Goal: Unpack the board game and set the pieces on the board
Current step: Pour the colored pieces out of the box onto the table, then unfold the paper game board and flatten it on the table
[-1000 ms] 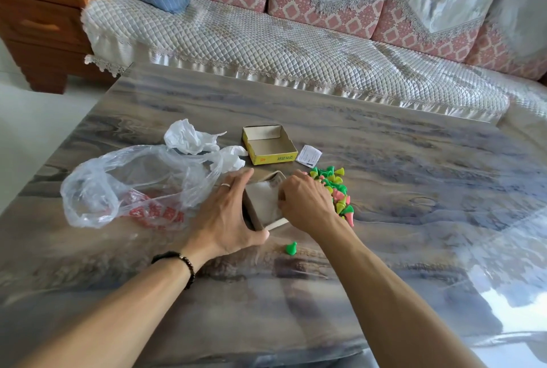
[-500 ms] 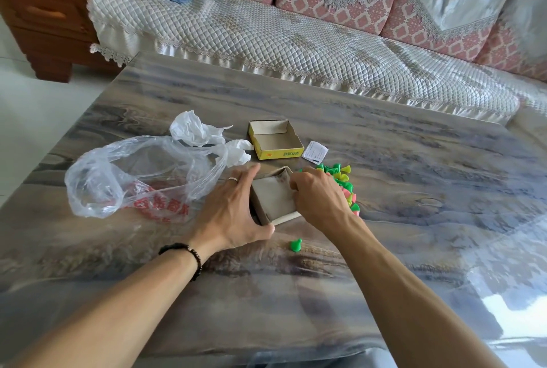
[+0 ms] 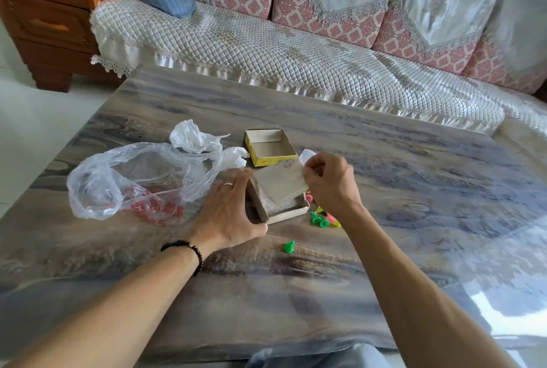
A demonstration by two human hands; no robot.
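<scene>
Nearest the person, a lone green pawn (image 3: 289,247) sits on the glossy, marble-patterned table (image 3: 296,302), a small bell-shaped bit of plastic just in front of the two hands. Beyond it stands the grey cardboard box tray (image 3: 282,210), shallow and square. The left hand (image 3: 229,213), a ring on one finger and a dark beaded bracelet (image 3: 189,249) at the wrist, grips the tray's left side, thumb curled round the near corner and fingers spread along the far left edge. The right hand (image 3: 330,182) pinches the right corner of a folded board (image 3: 281,182), a flat grey cardboard square with faint pink print at its far edge, holding it tilted over the tray with its near end lower. The fingers are curled tight on that corner. Just right of the tray, partly hidden under the right wrist, lies a heap of plastic pawns (image 3: 322,218) in green, pink and yellow. To the left, a crumpled clear plastic bag (image 3: 130,181) with red lettering sprawls on the table. Farther back stands the yellow box lid (image 3: 269,147), open side up, with a small white slip (image 3: 306,156) beside it. Behind the table runs a quilted cream sofa (image 3: 281,54) with pink patterned cushions, and a wooden cabinet (image 3: 50,12) at far left.
</scene>
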